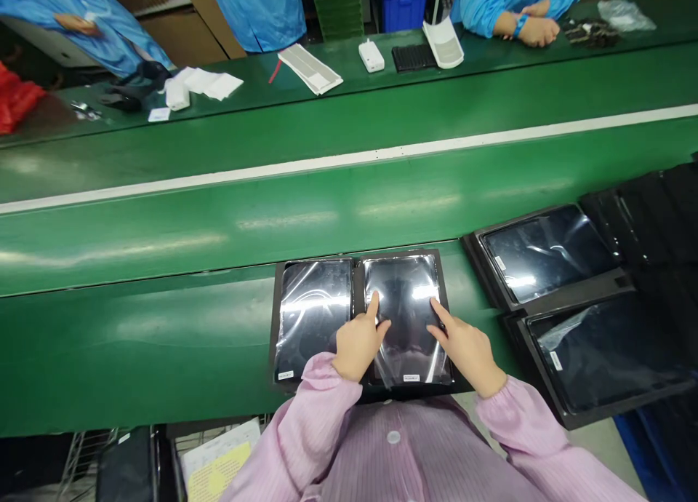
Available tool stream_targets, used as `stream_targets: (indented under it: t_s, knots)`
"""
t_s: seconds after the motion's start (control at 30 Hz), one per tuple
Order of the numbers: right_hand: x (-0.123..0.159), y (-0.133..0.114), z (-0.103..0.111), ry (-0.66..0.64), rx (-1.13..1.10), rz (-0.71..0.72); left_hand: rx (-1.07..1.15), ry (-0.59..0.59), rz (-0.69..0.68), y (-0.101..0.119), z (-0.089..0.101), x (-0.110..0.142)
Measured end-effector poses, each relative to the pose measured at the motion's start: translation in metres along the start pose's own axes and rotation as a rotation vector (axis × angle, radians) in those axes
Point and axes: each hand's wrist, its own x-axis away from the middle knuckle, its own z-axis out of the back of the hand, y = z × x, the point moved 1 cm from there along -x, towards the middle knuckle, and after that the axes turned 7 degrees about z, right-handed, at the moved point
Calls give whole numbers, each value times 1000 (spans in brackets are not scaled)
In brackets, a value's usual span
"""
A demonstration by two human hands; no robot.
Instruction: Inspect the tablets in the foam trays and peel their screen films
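Observation:
A tablet [406, 342] with a glossy dark screen and a small white label lies in a black foam tray at the bench edge in front of me, wrapped in clear film. My left hand [357, 342] rests at its left side, index finger and thumb apart. Over its right edge is my right hand [466, 345], index finger and thumb likewise spread, the other fingers curled. Neither hand grips anything. Close by on the left lies a second film-covered tablet [313, 320] in its own black tray, partly hidden by my left hand.
Two more trayed tablets, an upper one [550, 251] and a lower one [611, 349], lie at right beside stacked black trays [654, 218]. A green conveyor [305, 218] runs across. Beyond it, people in blue work at a bench with papers [310, 69] and a white device [371, 56].

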Motion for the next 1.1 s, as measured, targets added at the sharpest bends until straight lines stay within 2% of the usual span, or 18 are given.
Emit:
stream_targets:
  t_s: [0.07,0.13,0.2,0.33,0.43,0.5,0.53,0.63,0.7,0.8,0.87,0.9,1.0,1.1]
  knots:
    - [16,9,2,-108,66,-4,-148,69,-130,-3,-7,14]
    - [29,18,-2,-164,25,-10,-199,116,-292,-11,-19,29]
    - [31,20,-9,-124,-77,-13,-210,57,-393,-20,-34,38]
    - [0,3,-12,97,-185,-99,-61,-105,-449,-38,-52,36]
    - [-23,-9,-4,104,-307,-283,121,-154,-531,-49,-54,23]
    - [-30,-11,0,107,-549,-352,212,-171,-549,-54,-54,13]
    - [-32,-10,1,110,-706,-340,260,-172,-546,-55,-54,10]
    - [-29,-12,1,78,-1099,-201,459,-178,-493,-58,-50,6]
    - [-27,-17,0,102,-1187,-154,639,-121,-382,-67,-45,6]
    - [-29,-31,-5,219,-1218,-152,889,158,-114,-98,-40,3]
    - [-37,-48,-12,231,-1278,-133,1030,328,57,-125,-41,-2]
    - [-43,-58,-17,198,-1315,-115,1111,363,119,-137,-43,-6]
    - [-66,-91,-37,82,-1343,-24,1415,324,190,-165,-55,-21]
    - [-93,-115,-56,71,-1083,26,1706,207,126,-181,-71,-37]
